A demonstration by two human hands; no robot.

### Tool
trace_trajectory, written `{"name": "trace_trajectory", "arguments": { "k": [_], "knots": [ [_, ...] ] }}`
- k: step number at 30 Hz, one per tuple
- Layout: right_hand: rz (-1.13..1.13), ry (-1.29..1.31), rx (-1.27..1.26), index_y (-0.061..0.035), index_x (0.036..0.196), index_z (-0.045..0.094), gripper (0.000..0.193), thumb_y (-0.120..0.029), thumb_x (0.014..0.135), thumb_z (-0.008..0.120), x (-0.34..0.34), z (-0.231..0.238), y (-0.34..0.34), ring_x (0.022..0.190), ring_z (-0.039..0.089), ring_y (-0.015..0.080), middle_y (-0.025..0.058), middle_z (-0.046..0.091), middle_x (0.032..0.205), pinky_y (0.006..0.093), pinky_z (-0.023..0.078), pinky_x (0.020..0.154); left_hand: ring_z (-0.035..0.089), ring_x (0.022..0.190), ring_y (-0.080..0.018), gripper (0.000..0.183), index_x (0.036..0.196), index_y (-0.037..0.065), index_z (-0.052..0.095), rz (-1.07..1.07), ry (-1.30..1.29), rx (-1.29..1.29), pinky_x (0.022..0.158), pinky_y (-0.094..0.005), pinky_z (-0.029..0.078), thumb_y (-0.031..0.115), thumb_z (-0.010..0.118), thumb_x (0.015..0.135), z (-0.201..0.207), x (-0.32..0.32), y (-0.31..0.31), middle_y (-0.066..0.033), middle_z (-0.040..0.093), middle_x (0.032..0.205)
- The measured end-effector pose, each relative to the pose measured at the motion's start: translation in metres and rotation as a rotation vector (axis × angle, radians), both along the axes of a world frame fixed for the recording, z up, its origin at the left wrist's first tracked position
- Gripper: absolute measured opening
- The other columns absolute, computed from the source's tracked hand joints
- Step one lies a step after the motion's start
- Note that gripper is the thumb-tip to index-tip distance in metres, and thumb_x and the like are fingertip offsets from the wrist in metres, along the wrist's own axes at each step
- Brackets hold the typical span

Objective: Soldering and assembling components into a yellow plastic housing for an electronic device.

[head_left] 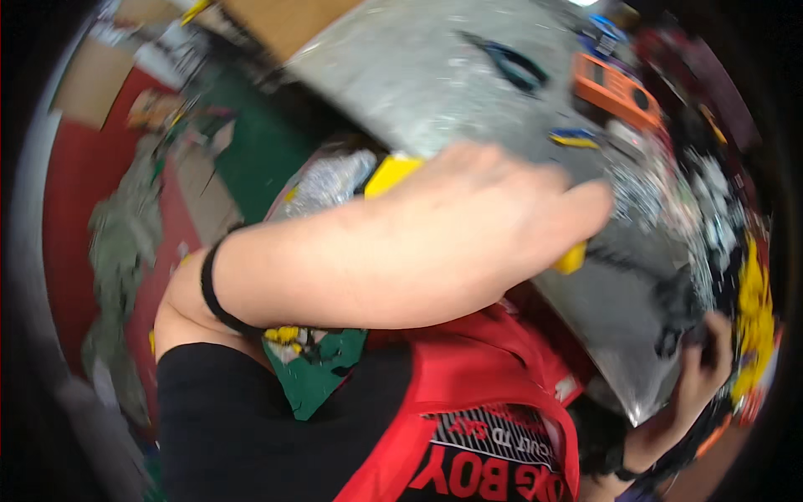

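Note:
My left arm stretches across the middle of the view, with a black band near the elbow. My left hand (535,197) is blurred, its back turned up and its fingers curled over the table's near edge. Bits of yellow (393,174) show on both sides of it, seemingly one yellow object in its grip; the hand hides its kind. Farther right, my right hand (707,364) has its thumb and fingers bent around a small dark object (693,335). Next to those fingers on the table lies a dark, blurred item (668,341).
The grey table (401,75) is covered in clear plastic. Pliers (514,67), an orange multimeter (617,90) and a blue-yellow tool (574,137) lie on it. Small metal parts (640,188) and yellow pieces (753,314) line the right side. A clear plastic bag (330,180) sits beside the table.

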State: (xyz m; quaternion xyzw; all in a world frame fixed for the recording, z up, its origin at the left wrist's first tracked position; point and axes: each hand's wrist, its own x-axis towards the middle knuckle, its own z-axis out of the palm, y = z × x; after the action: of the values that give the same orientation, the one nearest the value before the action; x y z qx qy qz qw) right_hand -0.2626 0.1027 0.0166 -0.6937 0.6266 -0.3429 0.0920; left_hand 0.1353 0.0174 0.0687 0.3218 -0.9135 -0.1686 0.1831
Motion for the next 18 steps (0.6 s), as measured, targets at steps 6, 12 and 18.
{"name": "trace_trajectory", "arguments": {
  "k": [6, 12, 18],
  "knots": [
    [0.705, -0.152, 0.487, 0.0053, 0.101, 0.066, 0.038, -0.023, 0.076, 0.072, 0.157, -0.021, -0.03, 0.086, 0.06, 0.0288, 0.0168, 0.063, 0.095, 0.0357, 0.046, 0.082, 0.064, 0.098, -0.0364, 0.038, 0.098, 0.004, 0.059, 0.562, -0.215, 0.562, 0.077, -0.0463, 0.052, -0.003, 0.069, 0.062, -0.177, 0.144, 0.148, -0.0149, 0.065, 0.097],
    [0.573, 0.009, 0.569, 0.0045, 0.098, 0.064, 0.018, -0.008, 0.086, 0.063, 0.184, -0.03, -0.052, 0.081, 0.06, 0.0253, 0.0139, 0.062, 0.087, 0.0339, 0.047, 0.077, 0.062, 0.112, -0.0277, 0.036, 0.11, 0.016, 0.066, 0.842, -0.602, 0.899, 0.09, -0.053, 0.043, 0.006, 0.067, 0.076, -0.392, 0.252, 0.289, -0.007, 0.065, 0.113],
    [0.431, 0.093, 0.479, 0.0037, 0.094, 0.069, 0.016, 0.002, 0.078, 0.065, 0.188, -0.011, -0.058, 0.079, 0.065, 0.0243, 0.0141, 0.067, 0.084, 0.0323, 0.05, 0.073, 0.067, 0.095, -0.0409, 0.026, 0.105, 0.006, 0.068, 1.103, -0.841, 0.813, 0.082, -0.0528, 0.052, 0.022, 0.052, 0.092, -0.463, 0.34, 0.368, -0.0221, 0.069, 0.101]
  ]
}}
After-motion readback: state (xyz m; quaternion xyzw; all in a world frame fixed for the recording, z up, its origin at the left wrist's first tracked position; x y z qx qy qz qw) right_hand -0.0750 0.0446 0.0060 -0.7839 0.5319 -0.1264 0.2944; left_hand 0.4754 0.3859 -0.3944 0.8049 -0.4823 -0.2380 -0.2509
